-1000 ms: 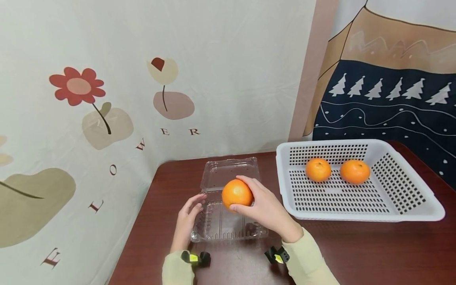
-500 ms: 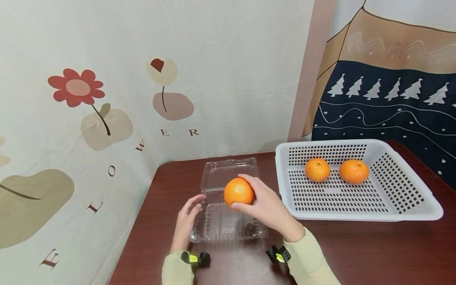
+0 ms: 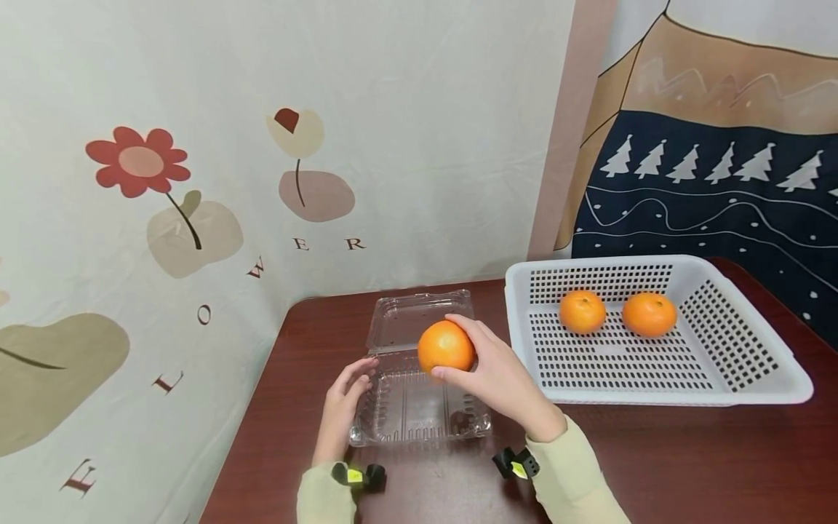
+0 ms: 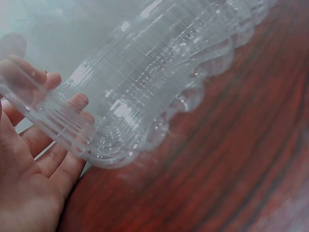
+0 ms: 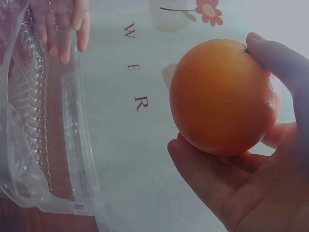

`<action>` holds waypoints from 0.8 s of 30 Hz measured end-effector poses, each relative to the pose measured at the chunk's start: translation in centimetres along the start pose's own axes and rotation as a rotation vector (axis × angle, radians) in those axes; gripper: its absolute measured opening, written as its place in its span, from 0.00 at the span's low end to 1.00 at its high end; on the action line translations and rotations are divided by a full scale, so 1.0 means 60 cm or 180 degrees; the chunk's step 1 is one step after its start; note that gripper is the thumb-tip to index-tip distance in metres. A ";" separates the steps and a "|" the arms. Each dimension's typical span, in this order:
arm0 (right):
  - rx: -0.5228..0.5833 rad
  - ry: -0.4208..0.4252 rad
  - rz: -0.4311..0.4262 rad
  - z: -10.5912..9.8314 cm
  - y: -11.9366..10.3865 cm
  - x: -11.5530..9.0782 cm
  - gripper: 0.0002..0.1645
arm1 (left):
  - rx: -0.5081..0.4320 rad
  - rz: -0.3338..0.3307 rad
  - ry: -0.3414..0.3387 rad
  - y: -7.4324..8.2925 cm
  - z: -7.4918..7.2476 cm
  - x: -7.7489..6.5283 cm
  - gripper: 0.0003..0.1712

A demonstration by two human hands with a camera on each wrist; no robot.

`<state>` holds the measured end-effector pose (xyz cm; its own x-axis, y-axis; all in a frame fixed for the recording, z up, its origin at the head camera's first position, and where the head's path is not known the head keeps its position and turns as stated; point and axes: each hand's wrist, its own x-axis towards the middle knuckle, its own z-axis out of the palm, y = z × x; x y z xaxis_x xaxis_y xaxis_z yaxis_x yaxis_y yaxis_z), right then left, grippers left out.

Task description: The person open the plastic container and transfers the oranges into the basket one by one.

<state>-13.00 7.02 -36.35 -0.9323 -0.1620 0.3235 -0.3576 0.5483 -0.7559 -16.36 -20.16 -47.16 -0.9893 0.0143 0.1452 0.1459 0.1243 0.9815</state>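
In the head view my right hand (image 3: 500, 375) holds an orange (image 3: 446, 346) in the air above the clear plastic clamshell box (image 3: 425, 407). Thumb and fingers wrap the fruit's side, and the small green stem spot shows by the thumb in the right wrist view. The box lies open on the table, its lid (image 3: 422, 320) folded back toward the wall. At the box's left edge is my left hand (image 3: 343, 404), its fingers loosely extended along the side. Through the clear wall in the left wrist view, these fingers (image 4: 72, 125) show right at the plastic.
A white perforated basket (image 3: 746, 397) stands on the right of the dark red wooden table (image 3: 655, 466). Two more oranges, a left one (image 3: 583, 312) and a right one (image 3: 649, 314), lie in it. A printed cloth wall (image 3: 419, 145) borders the table's back and left side.
My right hand has shifted slightly right and up with the orange still in its grip. The left hand stays at the box's left edge.
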 end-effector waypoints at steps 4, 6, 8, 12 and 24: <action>0.0028 0.0028 -0.0001 -0.005 0.001 0.000 0.42 | 0.0034 0.0025 0.0010 0.002 0.001 0.000 0.15; 0.0042 0.0040 0.0005 -0.007 0.002 0.000 0.42 | 0.0069 0.0024 0.0027 0.003 0.002 0.000 0.15; 0.0050 0.0049 0.0006 -0.009 0.003 0.001 0.42 | 0.0086 0.0013 0.0039 0.004 0.003 0.000 0.15; 0.0085 0.0067 0.0021 -0.014 0.006 0.001 0.42 | 0.0087 -0.0006 0.0042 0.004 0.002 0.000 0.15; 0.0160 0.0051 0.0092 -0.026 0.013 0.000 0.41 | 0.0088 0.0006 0.0037 0.002 0.002 0.000 0.15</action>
<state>-13.18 8.73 -36.06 -0.9414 -0.1332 0.3099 -0.3332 0.5106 -0.7927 -16.36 -20.04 -47.06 -0.9889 0.0030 0.1488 0.1476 0.1518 0.9773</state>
